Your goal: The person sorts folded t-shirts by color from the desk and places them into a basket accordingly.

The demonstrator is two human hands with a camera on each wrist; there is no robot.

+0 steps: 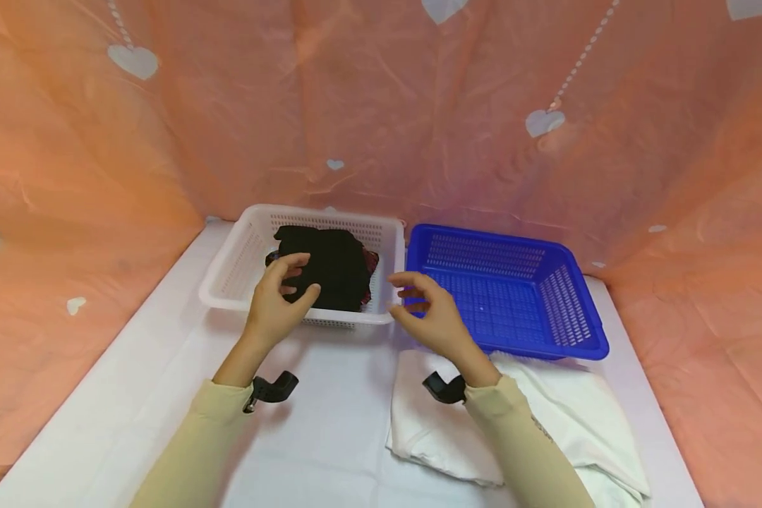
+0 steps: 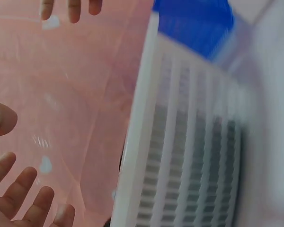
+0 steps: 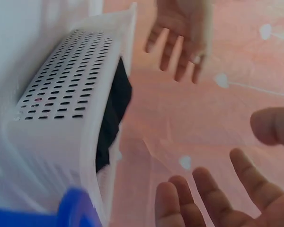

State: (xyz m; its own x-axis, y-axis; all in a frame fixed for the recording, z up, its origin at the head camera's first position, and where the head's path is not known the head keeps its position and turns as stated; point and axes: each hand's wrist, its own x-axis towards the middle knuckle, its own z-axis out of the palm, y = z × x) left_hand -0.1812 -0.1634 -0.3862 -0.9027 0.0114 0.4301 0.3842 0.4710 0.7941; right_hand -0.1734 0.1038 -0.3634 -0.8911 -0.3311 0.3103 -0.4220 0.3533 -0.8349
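Note:
In the head view my left hand hovers over the front edge of a white basket, fingers spread and holding nothing. Folded black cloth lies in that basket, with a dark red patterned piece showing at its right side. My right hand is above the gap between the white basket and a blue basket, its fingers loosely bent around air. Both wrist views show the fingers apart, with no cloth between them. White folded cloth lies on the table beneath my right forearm.
The two baskets stand side by side at the back of a white-covered table. Behind and beside them hangs an orange-pink curtain with white hearts. A black wrist mount sticks out from each sleeve.

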